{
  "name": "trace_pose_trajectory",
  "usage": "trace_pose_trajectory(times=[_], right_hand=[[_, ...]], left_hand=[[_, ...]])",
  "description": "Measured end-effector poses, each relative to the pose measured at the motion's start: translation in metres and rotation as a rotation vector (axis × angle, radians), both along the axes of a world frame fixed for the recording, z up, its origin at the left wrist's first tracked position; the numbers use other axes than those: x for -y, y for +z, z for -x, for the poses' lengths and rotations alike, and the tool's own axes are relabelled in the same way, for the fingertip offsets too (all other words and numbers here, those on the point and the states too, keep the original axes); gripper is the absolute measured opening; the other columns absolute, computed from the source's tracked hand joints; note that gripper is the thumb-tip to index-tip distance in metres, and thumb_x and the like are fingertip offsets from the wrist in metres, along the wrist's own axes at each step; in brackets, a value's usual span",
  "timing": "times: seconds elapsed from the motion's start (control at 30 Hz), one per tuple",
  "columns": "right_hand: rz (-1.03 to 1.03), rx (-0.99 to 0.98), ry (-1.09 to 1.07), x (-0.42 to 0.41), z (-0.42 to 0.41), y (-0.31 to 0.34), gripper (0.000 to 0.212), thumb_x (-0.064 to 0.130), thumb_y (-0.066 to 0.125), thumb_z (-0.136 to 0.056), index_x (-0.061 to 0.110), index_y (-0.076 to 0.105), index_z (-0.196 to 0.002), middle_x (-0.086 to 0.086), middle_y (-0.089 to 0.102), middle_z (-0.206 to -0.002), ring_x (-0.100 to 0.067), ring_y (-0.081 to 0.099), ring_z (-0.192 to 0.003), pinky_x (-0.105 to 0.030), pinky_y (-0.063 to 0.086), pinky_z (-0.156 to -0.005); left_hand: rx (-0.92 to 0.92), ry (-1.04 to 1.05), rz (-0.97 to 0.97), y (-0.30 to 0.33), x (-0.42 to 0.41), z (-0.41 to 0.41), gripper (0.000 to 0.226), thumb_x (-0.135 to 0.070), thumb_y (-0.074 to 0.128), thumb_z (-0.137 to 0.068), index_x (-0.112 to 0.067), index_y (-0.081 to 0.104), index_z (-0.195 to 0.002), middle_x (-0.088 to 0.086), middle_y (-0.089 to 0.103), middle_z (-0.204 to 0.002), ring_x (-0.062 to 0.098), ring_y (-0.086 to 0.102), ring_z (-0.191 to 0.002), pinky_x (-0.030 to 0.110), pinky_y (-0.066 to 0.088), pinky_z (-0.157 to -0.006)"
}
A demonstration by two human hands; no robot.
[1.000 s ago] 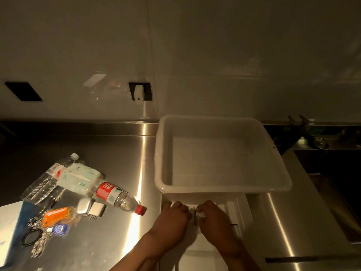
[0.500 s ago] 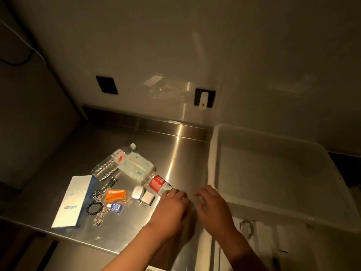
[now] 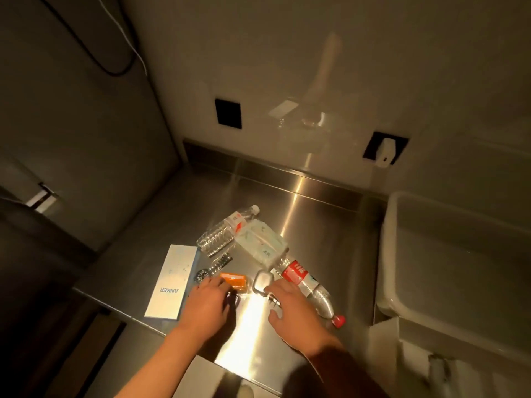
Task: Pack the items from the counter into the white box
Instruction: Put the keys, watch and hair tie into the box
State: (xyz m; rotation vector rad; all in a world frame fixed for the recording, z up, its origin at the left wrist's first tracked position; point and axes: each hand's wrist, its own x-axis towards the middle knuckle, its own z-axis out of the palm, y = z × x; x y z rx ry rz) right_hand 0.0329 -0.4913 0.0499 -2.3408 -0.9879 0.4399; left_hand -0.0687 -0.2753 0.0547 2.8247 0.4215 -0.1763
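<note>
The white box [image 3: 402, 300] stands empty at the right of the steel counter [image 3: 316, 225]. Loose items lie in a cluster left of it: a red-capped bottle [image 3: 310, 288], a clear bottle [image 3: 224, 234], a tissue pack [image 3: 263, 244], an orange packet [image 3: 234, 280], a small white case [image 3: 263, 281], a watch [image 3: 212, 267] and a flat Anker box [image 3: 172, 281]. My left hand [image 3: 207, 305] lies over the small things beside the orange packet, fingers bent down. My right hand [image 3: 293, 305] hovers with fingers spread, fingertips at the white case. What lies under the left hand is hidden.
The counter's front edge runs just under my wrists. A wall with a black socket [image 3: 228, 113] and a white plug [image 3: 386, 150] backs the counter. White shelf parts [image 3: 385, 340] sit below the box at the right.
The view has swung left. Both hands have left the front of the white box and moved left onto the cluster of small items.
</note>
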Motion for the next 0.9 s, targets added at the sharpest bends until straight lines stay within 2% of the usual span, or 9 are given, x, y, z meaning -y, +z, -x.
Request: trace_pose_trajectory(times=[0.23, 0.43, 0.47, 0.57, 0.63, 0.8, 0.9], right_hand=[[0.043, -0.019, 0.064, -0.071, -0.001, -0.01, 0.053, 0.027, 0.057, -0.082, 0.027, 0.05, -0.134, 0.007, 0.049, -0.134, -0.015, 0.044, -0.123, -0.03, 0.041, -0.106], [-0.072, 0.018, 0.042, -0.11, 0.007, -0.02, 0.04, 0.004, 0.065, -0.071, 0.006, 0.067, -0.111, -0.01, 0.063, -0.111, -0.028, 0.058, -0.099, -0.041, 0.052, -0.086], [-0.053, 0.012, 0.06, -0.116, 0.01, -0.023, 0.04, 0.003, 0.064, -0.072, 0.006, 0.067, -0.111, -0.011, 0.064, -0.111, -0.029, 0.058, -0.101, -0.043, 0.052, -0.086], [0.052, -0.049, 0.146, -0.13, 0.022, -0.037, 0.046, 0.011, 0.063, -0.081, 0.014, 0.062, -0.127, -0.007, 0.059, -0.13, -0.025, 0.052, -0.122, -0.034, 0.041, -0.106], [0.08, -0.018, 0.184, -0.138, 0.033, -0.046, 0.046, 0.017, 0.061, -0.083, 0.017, 0.061, -0.129, -0.006, 0.058, -0.134, -0.026, 0.05, -0.127, -0.038, 0.036, -0.11], [0.172, 0.114, 0.3, -0.151, 0.046, -0.06, 0.049, 0.013, 0.061, -0.077, 0.027, 0.058, -0.124, 0.002, 0.052, -0.138, -0.027, 0.051, -0.124, -0.047, 0.044, -0.101], [0.205, 0.161, 0.315, -0.154, 0.046, -0.062, 0.042, 0.02, 0.061, -0.081, 0.027, 0.061, -0.122, 0.003, 0.052, -0.138, -0.027, 0.056, -0.119, -0.045, 0.053, -0.089]], left_hand=[[0.006, 0.074, 0.05, -0.019, -0.056, 0.008, 0.032, -0.027, 0.063, -0.089, -0.028, 0.062, -0.121, -0.004, 0.059, -0.123, 0.018, 0.052, -0.112, 0.03, 0.048, -0.094], [-0.024, 0.065, 0.093, -0.034, -0.083, 0.003, 0.053, -0.025, 0.067, -0.087, -0.026, 0.054, -0.138, -0.003, 0.055, -0.134, 0.021, 0.051, -0.122, 0.034, 0.046, -0.1], [-0.024, 0.05, 0.083, -0.036, -0.086, 0.001, 0.055, -0.024, 0.068, -0.086, -0.025, 0.053, -0.139, -0.002, 0.055, -0.136, 0.023, 0.052, -0.122, 0.036, 0.047, -0.099], [-0.028, 0.014, 0.047, -0.04, -0.094, -0.004, 0.056, -0.025, 0.07, -0.082, -0.027, 0.055, -0.136, -0.003, 0.056, -0.135, 0.025, 0.054, -0.121, 0.04, 0.047, -0.094], [-0.048, 0.004, 0.015, -0.043, -0.097, -0.006, 0.055, -0.03, 0.069, -0.084, -0.031, 0.053, -0.136, -0.007, 0.055, -0.135, 0.021, 0.051, -0.124, 0.04, 0.042, -0.093], [-0.066, -0.039, -0.043, -0.05, -0.101, -0.009, 0.038, -0.035, 0.063, -0.088, -0.039, 0.055, -0.125, -0.013, 0.058, -0.125, 0.017, 0.052, -0.117, 0.037, 0.037, -0.085], [-0.076, -0.032, -0.039, -0.051, -0.104, -0.013, 0.034, -0.032, 0.065, -0.087, -0.039, 0.055, -0.119, -0.014, 0.058, -0.119, 0.017, 0.054, -0.112, 0.037, 0.036, -0.082]])
